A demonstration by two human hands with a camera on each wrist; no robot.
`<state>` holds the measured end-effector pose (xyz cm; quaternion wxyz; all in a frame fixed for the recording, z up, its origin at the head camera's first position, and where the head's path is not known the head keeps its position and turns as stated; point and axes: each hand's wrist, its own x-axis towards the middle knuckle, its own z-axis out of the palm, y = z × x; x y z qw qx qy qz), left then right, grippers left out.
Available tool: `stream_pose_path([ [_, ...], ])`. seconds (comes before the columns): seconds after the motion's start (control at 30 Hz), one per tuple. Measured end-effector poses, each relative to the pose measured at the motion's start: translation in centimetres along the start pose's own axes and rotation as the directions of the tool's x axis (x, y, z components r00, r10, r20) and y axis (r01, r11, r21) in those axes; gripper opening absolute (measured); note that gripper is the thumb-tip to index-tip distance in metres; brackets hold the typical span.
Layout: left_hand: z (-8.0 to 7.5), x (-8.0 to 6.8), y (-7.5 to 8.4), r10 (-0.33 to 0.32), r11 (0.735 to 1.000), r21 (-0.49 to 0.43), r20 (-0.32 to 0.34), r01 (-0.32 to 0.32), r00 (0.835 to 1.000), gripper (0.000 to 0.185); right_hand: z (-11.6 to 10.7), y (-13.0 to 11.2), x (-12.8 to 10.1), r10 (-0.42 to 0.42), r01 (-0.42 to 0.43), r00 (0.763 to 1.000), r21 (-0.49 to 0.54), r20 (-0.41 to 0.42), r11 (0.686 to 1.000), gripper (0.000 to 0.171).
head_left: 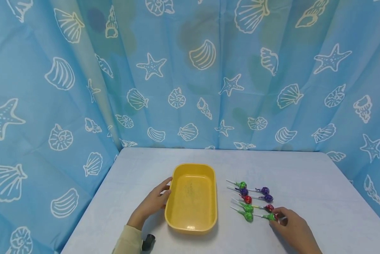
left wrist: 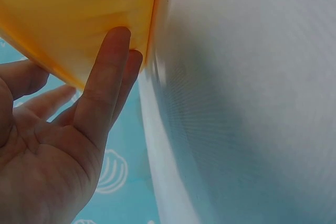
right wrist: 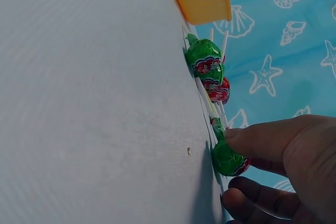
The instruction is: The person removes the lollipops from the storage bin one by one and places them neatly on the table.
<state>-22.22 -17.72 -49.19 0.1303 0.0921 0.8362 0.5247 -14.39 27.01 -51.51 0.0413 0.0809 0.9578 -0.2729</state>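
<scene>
A yellow tray (head_left: 216, 197) lies lengthwise on the white-covered table, with nothing in it. My left hand (head_left: 153, 201) is at its left side, extended fingers (left wrist: 105, 77) against the outer wall. Right of the tray, several wrapped lollipops form two columns, sticks pointing left. Green, purple and red wrappers make up the nearer-to-tray column, including a green lollipop (head_left: 248, 216) at the front. At the front of the other column, my right hand (head_left: 289, 225) pinches a green lollipop (right wrist: 227, 158) by its wrapper with the thumb and fingers. A red lollipop (head_left: 269, 208) lies just behind it.
Two purple lollipops (head_left: 268, 198) lie farther back in the right column. A small black object (head_left: 148, 242) is beside the left sleeve (head_left: 128, 241). Blue shell-patterned curtains (head_left: 177, 81) hang behind the table and along both sides.
</scene>
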Motion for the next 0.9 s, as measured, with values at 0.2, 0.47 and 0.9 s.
stream_pose_path([
  [0.2,-0.1,0.0,0.3,-0.016,1.0,0.0,-0.009,0.016,1.0,0.054,-0.2,0.1,-0.1,0.02,-0.02,1.0,0.007,0.004,1.0,0.044],
  [0.47,-0.1,-0.2,0.2,0.001,1.0,-0.002,-0.002,-0.001,1.0,0.054,-0.6,-0.7,-0.6,-0.018,0.02,0.996,0.012,-0.086,1.0,0.039],
  [0.9,-0.3,-0.7,0.4,0.003,1.0,0.013,-0.008,-0.003,1.0,0.052,-0.9,-3.0,-0.5,-0.121,0.116,0.978,-0.036,-0.17,0.993,0.035],
])
